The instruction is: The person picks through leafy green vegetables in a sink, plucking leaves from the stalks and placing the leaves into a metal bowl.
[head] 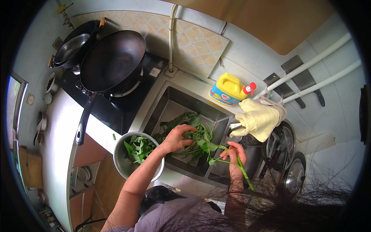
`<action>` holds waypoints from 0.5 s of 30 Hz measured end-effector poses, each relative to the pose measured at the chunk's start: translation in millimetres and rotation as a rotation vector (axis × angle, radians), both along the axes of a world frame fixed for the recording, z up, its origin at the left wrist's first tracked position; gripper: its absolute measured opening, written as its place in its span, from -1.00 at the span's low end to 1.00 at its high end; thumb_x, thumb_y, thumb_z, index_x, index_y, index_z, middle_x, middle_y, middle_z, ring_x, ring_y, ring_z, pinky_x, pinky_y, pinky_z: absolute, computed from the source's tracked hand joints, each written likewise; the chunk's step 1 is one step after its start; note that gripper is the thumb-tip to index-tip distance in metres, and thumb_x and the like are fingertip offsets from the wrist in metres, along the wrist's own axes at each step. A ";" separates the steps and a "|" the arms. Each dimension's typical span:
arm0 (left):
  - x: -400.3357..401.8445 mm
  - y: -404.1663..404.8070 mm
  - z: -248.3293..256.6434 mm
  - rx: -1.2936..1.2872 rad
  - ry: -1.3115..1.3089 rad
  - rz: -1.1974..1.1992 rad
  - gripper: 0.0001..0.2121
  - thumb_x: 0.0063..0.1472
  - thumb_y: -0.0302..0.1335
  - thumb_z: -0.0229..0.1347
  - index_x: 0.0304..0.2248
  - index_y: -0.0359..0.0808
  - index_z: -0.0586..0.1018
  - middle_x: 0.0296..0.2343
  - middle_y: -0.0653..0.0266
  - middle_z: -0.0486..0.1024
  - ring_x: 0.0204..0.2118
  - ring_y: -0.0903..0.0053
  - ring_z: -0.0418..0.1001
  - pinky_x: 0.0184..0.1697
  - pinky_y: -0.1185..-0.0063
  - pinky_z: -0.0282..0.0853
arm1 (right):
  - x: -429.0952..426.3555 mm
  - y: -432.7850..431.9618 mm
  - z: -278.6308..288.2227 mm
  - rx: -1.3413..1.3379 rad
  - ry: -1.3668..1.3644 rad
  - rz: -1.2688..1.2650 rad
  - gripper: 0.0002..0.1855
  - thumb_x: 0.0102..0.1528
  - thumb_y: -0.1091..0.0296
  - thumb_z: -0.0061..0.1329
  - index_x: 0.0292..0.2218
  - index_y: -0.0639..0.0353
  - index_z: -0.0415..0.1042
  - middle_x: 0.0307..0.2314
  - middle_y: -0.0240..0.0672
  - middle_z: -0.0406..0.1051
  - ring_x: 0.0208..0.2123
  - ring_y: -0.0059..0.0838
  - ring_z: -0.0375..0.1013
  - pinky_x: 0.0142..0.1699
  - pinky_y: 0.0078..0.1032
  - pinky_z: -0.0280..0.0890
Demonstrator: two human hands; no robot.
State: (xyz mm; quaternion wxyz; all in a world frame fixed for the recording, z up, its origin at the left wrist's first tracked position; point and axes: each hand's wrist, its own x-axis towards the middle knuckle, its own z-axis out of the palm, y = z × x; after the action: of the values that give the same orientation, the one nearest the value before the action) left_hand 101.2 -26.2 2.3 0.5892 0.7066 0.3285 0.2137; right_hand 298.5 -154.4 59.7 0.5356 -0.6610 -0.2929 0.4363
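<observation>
My right hand [236, 158] grips a long green stalk [245, 175] of a leafy vegetable, resembling water spinach, over the divider of the steel double sink [189, 98]. The stalk's leafy end points left, towards my other hand. My left hand [177, 138], thumb and fingers apart, hovers by the heap of greens [203, 132] in the larger basin; whether its fingertips touch leaves is hard to tell. Below my left forearm, a round metal pot [117, 162] at the counter's edge contains loose green leaves [141, 148], partly covered by that forearm.
Left of the sink, a black wok [116, 61] rests on the glass cooktop [121, 111], its handle jutting towards me. A yellow detergent jug [227, 90] and a pale yellow cloth [258, 119] are behind the sink. Cleavers [300, 72] hang on the wall. Hair blocks the lower right.
</observation>
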 end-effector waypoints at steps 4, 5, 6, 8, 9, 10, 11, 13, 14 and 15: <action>22.1 -5.7 30.1 0.209 -0.129 -0.036 -0.64 -0.12 -0.46 0.08 -0.24 -0.30 0.42 -0.26 0.22 0.35 -0.24 0.35 0.23 -0.11 0.53 0.13 | -4.6 0.1 -5.2 -0.058 0.025 0.073 -0.80 0.02 0.48 -0.26 -0.26 0.30 0.22 -0.60 -0.30 0.32 -0.57 -0.62 0.30 -0.47 -0.73 0.18; 31.5 -12.1 36.0 0.225 -0.175 -0.099 -0.66 -0.09 -0.42 0.10 -0.24 -0.30 0.42 -0.27 0.22 0.36 -0.27 0.36 0.23 -0.13 0.53 0.14 | -6.3 0.2 -6.8 -0.066 0.026 0.094 -0.80 0.02 0.49 -0.26 -0.26 0.30 0.21 -0.60 -0.30 0.32 -0.56 -0.62 0.31 -0.47 -0.73 0.18; 36.5 -15.7 35.6 0.177 -0.155 -0.164 -0.68 -0.06 -0.39 0.09 -0.26 -0.29 0.44 -0.31 0.24 0.38 -0.29 0.38 0.23 -0.15 0.53 0.15 | -11.5 2.8 -6.4 -0.064 0.101 0.070 -0.82 0.00 0.51 -0.23 -0.28 0.30 0.20 -0.58 -0.30 0.32 -0.56 -0.63 0.31 -0.47 -0.73 0.19; 43.0 -19.5 18.1 0.113 -0.181 -0.259 -0.77 -0.03 -0.37 0.06 -0.34 -0.27 0.48 -0.46 0.26 0.41 -0.34 0.40 0.24 -0.22 0.53 0.17 | -14.9 4.9 -7.6 -0.025 0.089 0.112 -0.83 0.00 0.51 -0.21 -0.30 0.30 0.20 -0.57 -0.30 0.32 -0.57 -0.63 0.31 -0.47 -0.73 0.19; 43.4 -17.8 16.3 0.093 -0.162 -0.278 -0.78 -0.03 -0.37 0.07 -0.36 -0.27 0.49 -0.48 0.26 0.41 -0.35 0.40 0.25 -0.23 0.53 0.18 | -14.2 4.5 -9.4 -0.006 0.077 0.122 -0.83 0.00 0.51 -0.20 -0.31 0.30 0.20 -0.57 -0.30 0.32 -0.57 -0.63 0.32 -0.47 -0.73 0.20; 43.1 -15.0 15.5 0.073 -0.142 -0.297 -0.79 -0.04 -0.37 0.07 -0.38 -0.27 0.49 -0.49 0.27 0.41 -0.35 0.40 0.26 -0.24 0.53 0.19 | -12.8 2.5 -12.7 0.021 0.055 0.106 -0.87 0.00 0.50 -0.19 -0.35 0.31 0.22 -0.56 -0.30 0.33 -0.58 -0.64 0.32 -0.48 -0.73 0.20; 43.3 -13.5 15.6 0.053 -0.122 -0.316 -0.80 -0.05 -0.38 0.07 -0.40 -0.27 0.50 -0.51 0.27 0.41 -0.36 0.39 0.27 -0.25 0.53 0.19 | -10.8 2.3 -12.7 0.008 0.056 0.087 -0.88 0.00 0.50 -0.18 -0.37 0.31 0.23 -0.56 -0.30 0.33 -0.58 -0.64 0.31 -0.48 -0.73 0.20; 43.2 -16.9 23.9 0.078 -0.160 -0.284 -0.82 -0.07 -0.40 0.08 -0.43 -0.28 0.49 -0.54 0.22 0.39 -0.40 0.33 0.32 -0.33 0.48 0.23 | -6.5 0.4 -13.5 -0.029 0.063 0.047 -0.91 0.00 0.49 -0.17 -0.40 0.32 0.25 -0.57 -0.31 0.33 -0.58 -0.65 0.31 -0.49 -0.74 0.19; 43.4 -19.0 26.0 0.105 -0.147 -0.287 -0.82 -0.08 -0.41 0.08 -0.43 -0.28 0.49 -0.55 0.21 0.39 -0.40 0.32 0.33 -0.35 0.47 0.23 | -5.6 0.2 -9.8 -0.047 0.058 0.069 -0.91 -0.01 0.50 -0.15 -0.42 0.33 0.27 -0.59 -0.31 0.34 -0.59 -0.67 0.30 -0.50 -0.76 0.18; 42.7 -20.2 27.8 0.137 -0.132 -0.290 -0.82 -0.08 -0.41 0.08 -0.43 -0.28 0.49 -0.55 0.20 0.39 -0.41 0.30 0.34 -0.37 0.47 0.24 | -6.0 1.0 -10.0 -0.045 0.052 0.062 -0.91 -0.01 0.49 -0.15 -0.43 0.33 0.28 -0.60 -0.32 0.35 -0.60 -0.68 0.30 -0.51 -0.77 0.18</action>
State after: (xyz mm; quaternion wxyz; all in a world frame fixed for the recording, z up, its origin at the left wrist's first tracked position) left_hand 143.8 -46.5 30.1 0.5844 0.7696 0.1684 0.1945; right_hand 292.5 -153.4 49.7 0.5143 -0.6517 -0.2894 0.4764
